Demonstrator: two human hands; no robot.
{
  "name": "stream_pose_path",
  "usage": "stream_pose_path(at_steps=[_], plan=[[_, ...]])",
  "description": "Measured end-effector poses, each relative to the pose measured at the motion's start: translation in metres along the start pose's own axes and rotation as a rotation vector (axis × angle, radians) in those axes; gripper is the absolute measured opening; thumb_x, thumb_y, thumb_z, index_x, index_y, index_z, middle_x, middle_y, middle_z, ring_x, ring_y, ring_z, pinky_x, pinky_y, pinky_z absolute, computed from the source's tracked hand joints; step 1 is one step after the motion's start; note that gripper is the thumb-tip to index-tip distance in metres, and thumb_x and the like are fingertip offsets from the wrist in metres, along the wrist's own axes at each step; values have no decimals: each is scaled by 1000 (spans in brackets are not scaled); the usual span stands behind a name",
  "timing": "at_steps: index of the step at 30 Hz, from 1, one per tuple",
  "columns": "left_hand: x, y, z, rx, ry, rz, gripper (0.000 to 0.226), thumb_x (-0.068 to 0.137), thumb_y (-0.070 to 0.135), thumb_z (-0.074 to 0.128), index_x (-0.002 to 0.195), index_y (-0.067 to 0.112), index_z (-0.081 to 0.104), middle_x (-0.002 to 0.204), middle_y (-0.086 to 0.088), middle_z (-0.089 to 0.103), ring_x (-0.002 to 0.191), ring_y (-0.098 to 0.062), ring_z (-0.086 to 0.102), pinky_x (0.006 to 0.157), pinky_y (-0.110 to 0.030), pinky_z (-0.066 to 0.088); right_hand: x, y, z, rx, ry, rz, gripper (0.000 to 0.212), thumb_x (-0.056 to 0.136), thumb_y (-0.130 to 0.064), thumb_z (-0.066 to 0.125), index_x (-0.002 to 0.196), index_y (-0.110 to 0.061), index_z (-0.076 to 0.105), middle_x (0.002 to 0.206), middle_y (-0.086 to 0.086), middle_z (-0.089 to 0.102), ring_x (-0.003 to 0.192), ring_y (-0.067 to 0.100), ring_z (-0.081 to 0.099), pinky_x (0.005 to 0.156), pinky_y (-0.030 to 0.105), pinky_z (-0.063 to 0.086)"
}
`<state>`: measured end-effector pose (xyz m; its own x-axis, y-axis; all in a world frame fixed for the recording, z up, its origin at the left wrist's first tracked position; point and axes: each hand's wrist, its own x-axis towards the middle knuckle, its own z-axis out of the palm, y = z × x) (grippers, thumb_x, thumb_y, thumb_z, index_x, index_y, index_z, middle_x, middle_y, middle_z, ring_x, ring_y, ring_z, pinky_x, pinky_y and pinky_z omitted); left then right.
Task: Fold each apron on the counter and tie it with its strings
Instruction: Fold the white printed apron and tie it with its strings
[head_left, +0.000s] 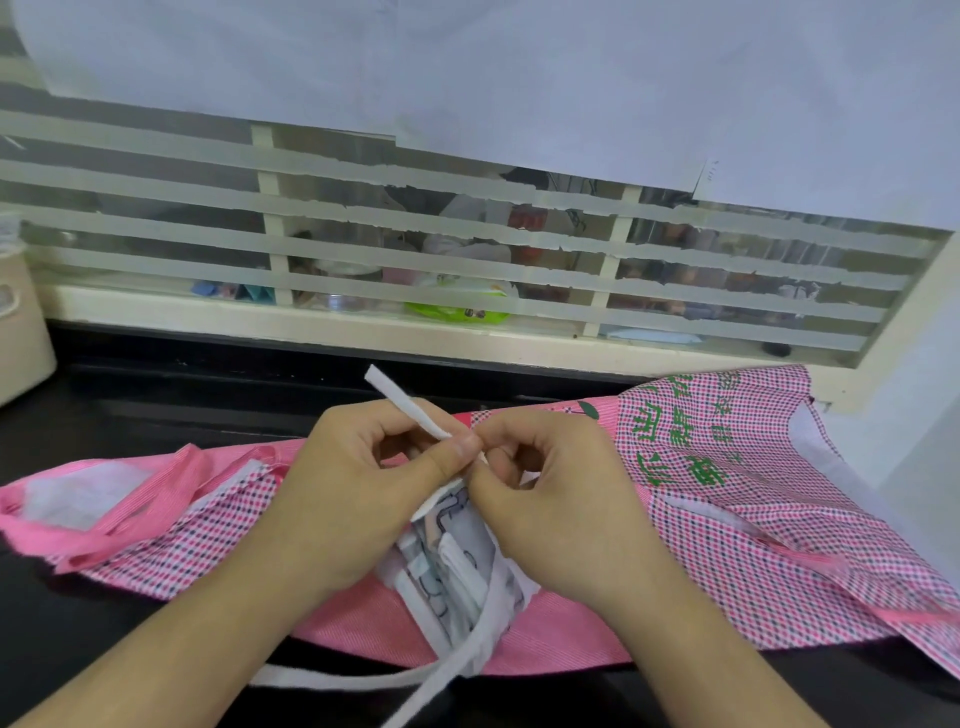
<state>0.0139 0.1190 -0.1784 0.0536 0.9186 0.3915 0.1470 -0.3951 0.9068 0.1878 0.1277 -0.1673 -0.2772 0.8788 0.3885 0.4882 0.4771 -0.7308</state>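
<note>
A black counter carries a pink checked apron spread from nine to three o'clock. At centre a folded white apron lies on it. The left hand and right hand, touching, each pinch its white string, whose end points toward eleven o'clock.

hands: two, bare | forearms: bare, no sleeves in view | rings/watch: seemingly none
</note>
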Motion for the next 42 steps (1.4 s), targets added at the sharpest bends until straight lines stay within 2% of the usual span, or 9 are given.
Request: stream_pose_path(at_steps=[3,6,15,19,25,30,34,39,42], plan=[[0,0,1,10,-8,-19,17,91,10,75,85,24,82,88,-2,80,89,-21,76,84,-38,60,-1,-1,3,-93,62,-26,29,86,-6,65,65,-26,59,48,-11,42,51,7,45,53,16,37],[1,-2,2,3,-4,-41,16,93,11,73,86,22,82,87,-4,80,88,-23,77,84,-39,62,-1,-1,8,-201,110,-53,20,86,-9,65,70,-21,63,50,-9,45,54,11,49,53,18,38],[2,0,3,-12,9,-83,17,95,9,71,83,16,80,82,-5,78,80,-17,76,71,-17,56,-2,-6,20,-239,156,62,12,93,-16,59,87,-25,64,61,-9,56,64,5,60,51,14,41],[3,-1,5,-5,4,-85,22,95,9,71,78,19,80,79,-6,77,76,-17,75,68,-20,56,-3,-8,21,-236,183,74,16,90,-11,59,83,-24,63,56,-9,53,63,3,58,49,14,38],[2,-4,4,-62,-15,-143,22,97,13,68,78,18,78,76,-10,77,71,-21,73,65,-27,57,-2,-4,6,13,20,180,13,85,-7,63,79,-18,66,47,-8,46,44,7,42,47,22,37],[3,-8,2,-56,15,-155,22,97,17,68,78,18,77,74,-12,76,69,-21,71,65,-30,57,-1,-5,-2,176,-61,240,11,90,-5,64,81,-11,67,57,16,60,44,15,53,49,33,48],[3,-7,1,-73,1,-134,23,98,12,67,77,13,76,66,-5,71,58,-10,64,58,-20,50,-2,-2,5,-42,7,158,14,90,-14,68,78,-18,63,54,3,57,48,4,51,49,18,44],[4,-9,0,-78,-11,-140,22,98,15,67,78,17,77,69,-17,69,59,-20,57,59,-33,50,-1,0,5,-90,-13,79,23,88,-16,67,67,-14,57,52,-8,45,50,5,42,48,21,38],[4,-9,0,-56,-26,-135,21,98,14,68,80,17,77,72,-14,73,65,-22,65,65,-36,55,1,0,-2,95,-124,120,24,88,-15,67,69,-5,56,56,0,49,49,13,49,48,30,40]])
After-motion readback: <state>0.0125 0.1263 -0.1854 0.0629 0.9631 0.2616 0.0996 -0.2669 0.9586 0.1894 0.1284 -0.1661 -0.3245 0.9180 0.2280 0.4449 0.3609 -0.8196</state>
